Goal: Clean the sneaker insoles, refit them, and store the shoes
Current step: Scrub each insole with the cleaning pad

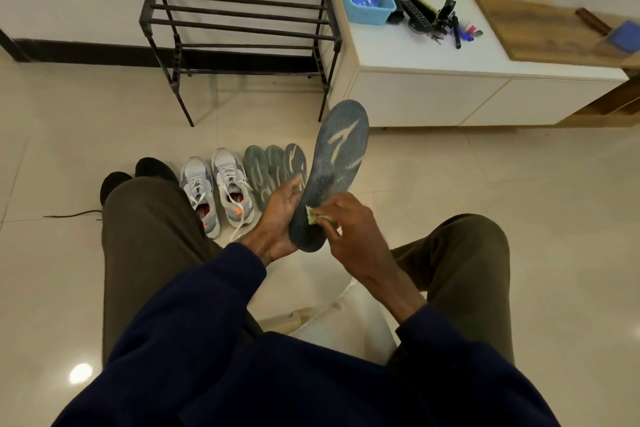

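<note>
The insole (pixel 332 173) stood tilted between the knees, its heel gripped in the left hand (pixel 277 215) while the right hand (pixel 349 222) pinched a cloth (pixel 313 217) against it. Three insoles (pixel 273 170) lay beside the sneakers (pixel 216 191); refitting and the rack (pixel 239 31) seemingly remained.

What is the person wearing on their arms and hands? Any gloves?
No gloves. Both the left hand and the right hand are bare, with no rings or watch showing. Each arm wears a long, dark navy sleeve of soft-looking fabric that ends at the wrist.

Even indoor light, ceiling-lamp glare on floor tiles (pixel 80 373), wide-angle edge bending
</note>
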